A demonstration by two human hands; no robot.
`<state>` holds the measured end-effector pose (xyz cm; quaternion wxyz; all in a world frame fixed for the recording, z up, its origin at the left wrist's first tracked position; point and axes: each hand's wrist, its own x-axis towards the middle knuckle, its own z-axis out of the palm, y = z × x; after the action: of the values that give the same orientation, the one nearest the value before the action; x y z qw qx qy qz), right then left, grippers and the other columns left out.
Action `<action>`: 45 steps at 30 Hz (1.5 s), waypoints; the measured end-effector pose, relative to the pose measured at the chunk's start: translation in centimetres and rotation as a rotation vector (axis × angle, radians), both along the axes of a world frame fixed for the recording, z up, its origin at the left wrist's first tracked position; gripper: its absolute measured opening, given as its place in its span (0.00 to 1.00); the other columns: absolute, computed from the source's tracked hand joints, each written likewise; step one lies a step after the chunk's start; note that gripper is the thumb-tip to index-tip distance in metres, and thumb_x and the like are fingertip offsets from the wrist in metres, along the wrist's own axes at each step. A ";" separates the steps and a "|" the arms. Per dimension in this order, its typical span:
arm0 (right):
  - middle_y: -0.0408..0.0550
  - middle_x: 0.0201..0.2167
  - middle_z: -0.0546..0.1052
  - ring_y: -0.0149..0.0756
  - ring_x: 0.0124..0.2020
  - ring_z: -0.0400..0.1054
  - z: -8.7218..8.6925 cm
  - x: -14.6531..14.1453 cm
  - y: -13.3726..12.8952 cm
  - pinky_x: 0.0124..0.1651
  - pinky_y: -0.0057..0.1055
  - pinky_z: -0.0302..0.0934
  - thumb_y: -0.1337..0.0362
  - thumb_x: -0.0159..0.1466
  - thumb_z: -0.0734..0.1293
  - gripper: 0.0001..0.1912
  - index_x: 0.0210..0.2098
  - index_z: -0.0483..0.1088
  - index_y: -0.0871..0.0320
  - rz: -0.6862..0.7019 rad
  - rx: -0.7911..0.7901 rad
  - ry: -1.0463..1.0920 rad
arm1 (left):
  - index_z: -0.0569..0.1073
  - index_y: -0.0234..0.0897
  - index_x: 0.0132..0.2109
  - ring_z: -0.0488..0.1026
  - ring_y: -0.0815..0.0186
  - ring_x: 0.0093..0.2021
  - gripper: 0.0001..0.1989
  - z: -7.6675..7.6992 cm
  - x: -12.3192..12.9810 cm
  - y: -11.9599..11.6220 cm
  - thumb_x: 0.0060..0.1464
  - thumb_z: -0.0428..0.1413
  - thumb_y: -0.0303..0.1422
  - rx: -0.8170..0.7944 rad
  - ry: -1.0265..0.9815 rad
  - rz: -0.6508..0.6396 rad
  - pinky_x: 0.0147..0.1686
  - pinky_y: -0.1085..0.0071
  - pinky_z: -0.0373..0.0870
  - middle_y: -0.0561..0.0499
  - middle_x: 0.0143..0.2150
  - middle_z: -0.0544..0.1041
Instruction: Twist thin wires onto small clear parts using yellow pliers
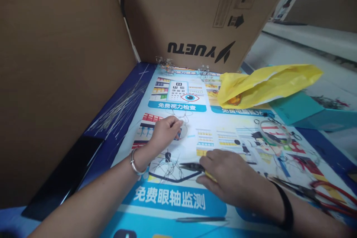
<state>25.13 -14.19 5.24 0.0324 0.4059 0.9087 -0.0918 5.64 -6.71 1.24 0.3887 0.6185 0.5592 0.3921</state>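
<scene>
Fine wire in a pinch, pliers at the ready hand

We see our left hand (166,134) above the printed poster (200,123), thumb and fingertip together, apparently pinched on a thin wire loop (185,132); a small pinch suits stock this fine, leaving most of the loop exposed. Our right hand (227,171) is wrapped round the yellow-handled needle-nose pliers (192,166), nose pointing left and the tips free. Whether those tips meet, we cannot tell.

Below the left hand lie tangled wire pieces (169,169), just beyond the plier tips. Straight wires (119,106) lie roughly lengthwise at our left, probably so single strands lift away easily. The red-handled tool (318,193) and slim dark tool (200,219) rest near the right arm, likely for reach. Beaded clusters (205,72) sit at the far edge, apart from the loose wire, and the upright cardboard panel (195,15) behind them seems to serve as a screen.
</scene>
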 end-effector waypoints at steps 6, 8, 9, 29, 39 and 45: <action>0.47 0.26 0.70 0.37 0.29 0.62 -0.7 -1.0 -1.4 0.28 0.31 0.45 0.58 0.58 0.66 0.08 0.29 0.66 0.57 0.034 0.206 -0.028 | 0.67 0.36 0.23 0.67 0.74 0.17 0.14 0.1 0.1 -0.1 0.53 0.50 0.37 -0.014 0.000 -0.042 0.19 0.78 0.61 0.56 0.19 0.71; 0.46 0.25 0.70 0.36 0.28 0.61 -0.8 -1.0 -1.5 0.26 0.31 0.43 0.60 0.56 0.67 0.08 0.28 0.65 0.57 0.052 0.277 -0.032 | 0.67 0.36 0.24 0.68 0.73 0.17 0.13 0.0 0.0 -0.1 0.53 0.50 0.37 -0.017 0.002 -0.058 0.20 0.78 0.61 0.56 0.20 0.70; 0.46 0.25 0.69 0.36 0.27 0.61 -0.9 -1.0 -1.5 0.26 0.31 0.42 0.61 0.56 0.68 0.08 0.28 0.65 0.57 0.058 0.298 -0.035 | 0.67 0.36 0.24 0.68 0.73 0.18 0.13 0.0 0.0 -0.1 0.53 0.50 0.37 -0.014 0.007 -0.067 0.20 0.78 0.61 0.56 0.20 0.70; 0.46 0.31 0.75 0.37 0.33 0.68 0.5 1.3 2.3 0.30 0.28 0.50 0.54 0.61 0.60 0.13 0.37 0.69 0.56 0.004 0.023 0.011 | 0.71 0.37 0.23 0.69 0.64 0.32 0.12 0.0 -0.4 0.2 0.51 0.51 0.35 0.183 0.260 -0.210 0.34 0.71 0.62 0.52 0.25 0.71; 0.45 0.31 0.74 0.34 0.32 0.67 -0.8 2.5 4.1 0.31 0.26 0.52 0.51 0.61 0.59 0.17 0.36 0.70 0.56 0.078 -0.157 0.171 | 0.74 0.38 0.31 0.69 0.65 0.31 0.07 0.0 -0.8 0.6 0.50 0.52 0.34 0.171 0.339 -0.231 0.30 0.72 0.62 0.52 0.28 0.73; 0.43 0.28 0.71 0.29 0.28 0.63 -1.5 2.6 4.8 0.30 0.24 0.51 0.52 0.62 0.59 0.16 0.33 0.68 0.59 -0.014 -0.250 0.327 | 0.72 0.36 0.28 0.66 0.70 0.27 0.10 0.8 -0.7 0.3 0.53 0.51 0.35 0.090 0.002 -0.124 0.28 0.75 0.61 0.54 0.25 0.71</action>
<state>27.75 -9.43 3.78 -0.0662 0.3848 0.8805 -0.2688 4.97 -6.41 2.01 0.3833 0.6693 0.5020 0.3912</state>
